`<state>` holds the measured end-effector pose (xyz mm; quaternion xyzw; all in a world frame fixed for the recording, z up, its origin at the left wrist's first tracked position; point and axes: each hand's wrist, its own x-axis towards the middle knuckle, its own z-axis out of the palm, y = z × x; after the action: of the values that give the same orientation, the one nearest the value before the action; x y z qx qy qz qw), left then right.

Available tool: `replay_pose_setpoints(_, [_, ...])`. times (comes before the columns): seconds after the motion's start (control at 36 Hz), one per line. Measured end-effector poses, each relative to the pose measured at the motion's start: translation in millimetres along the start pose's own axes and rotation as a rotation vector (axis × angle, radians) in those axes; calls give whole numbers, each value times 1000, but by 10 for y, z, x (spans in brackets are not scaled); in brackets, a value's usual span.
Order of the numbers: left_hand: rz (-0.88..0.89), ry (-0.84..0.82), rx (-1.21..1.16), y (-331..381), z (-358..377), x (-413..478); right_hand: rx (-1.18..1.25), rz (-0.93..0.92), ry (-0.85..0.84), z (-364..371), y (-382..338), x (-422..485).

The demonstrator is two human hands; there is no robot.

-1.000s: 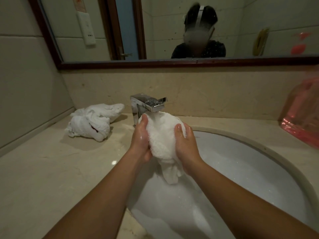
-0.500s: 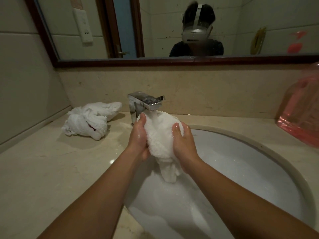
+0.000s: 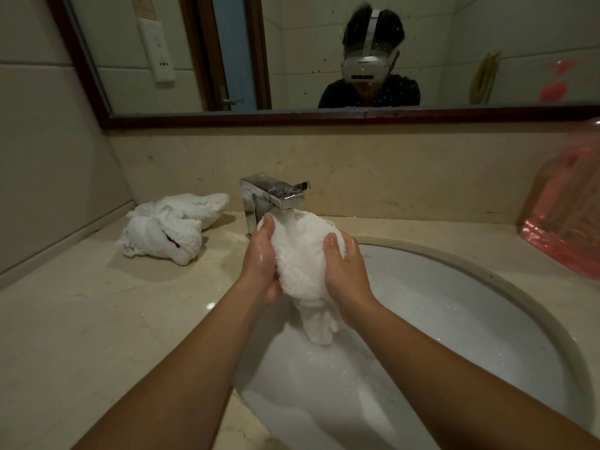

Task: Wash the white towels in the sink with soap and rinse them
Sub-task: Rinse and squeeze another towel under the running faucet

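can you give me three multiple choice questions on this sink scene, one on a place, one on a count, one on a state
1. Where does the spare towel lie?
A. on the counter left of the faucet
B. inside the basin
C. on the pink bag

2. How many white towels show?
A. one
B. two
C. four

3. What are the hands doing?
A. resting flat on the counter
B. both gripping one towel under the spout
C. turning the faucet

Answers: 1 A, the spare towel sits on the counter beside the faucet. 2 B, it plus the held towel. 3 B, left hand and right hand clasp it.
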<state>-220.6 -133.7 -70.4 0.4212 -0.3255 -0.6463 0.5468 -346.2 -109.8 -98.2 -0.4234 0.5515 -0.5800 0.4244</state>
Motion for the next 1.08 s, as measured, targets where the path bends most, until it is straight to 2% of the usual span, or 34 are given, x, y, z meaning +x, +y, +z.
replay_pose_setpoints(1.08, [-31, 8, 4, 32, 29, -70, -30, -2, 15, 25, 32, 23])
